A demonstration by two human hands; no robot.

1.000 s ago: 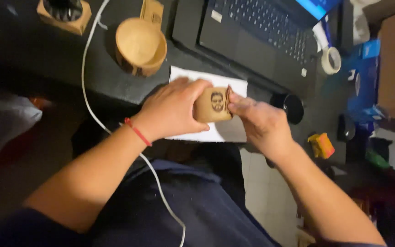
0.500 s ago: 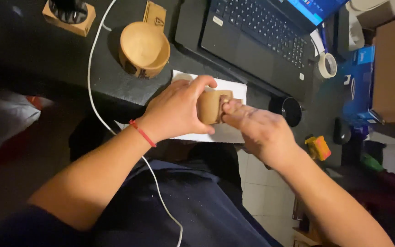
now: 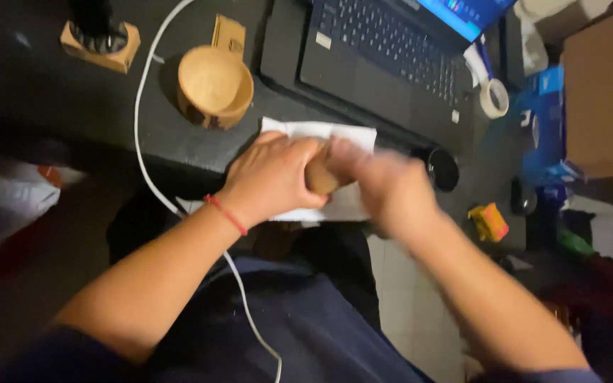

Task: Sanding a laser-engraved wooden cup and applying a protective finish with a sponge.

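My left hand wraps around a small tan wooden cup and holds it over a white paper sheet at the desk's near edge. A red string sits on that wrist. My right hand is blurred by motion and presses against the cup's open side from the right; whether its fingers grip the cup or hold something small against it, I cannot tell. Most of the cup is hidden between both hands.
A wooden bowl-shaped cup stands on the black desk beyond my left hand. A white cable runs past it. An open laptop, a tape roll, a wooden block stand and a blue box lie around.
The cup has turned, so its printed face no longer shows. My right hand moved in against the cup and is now blurred. The view shifted slightly.
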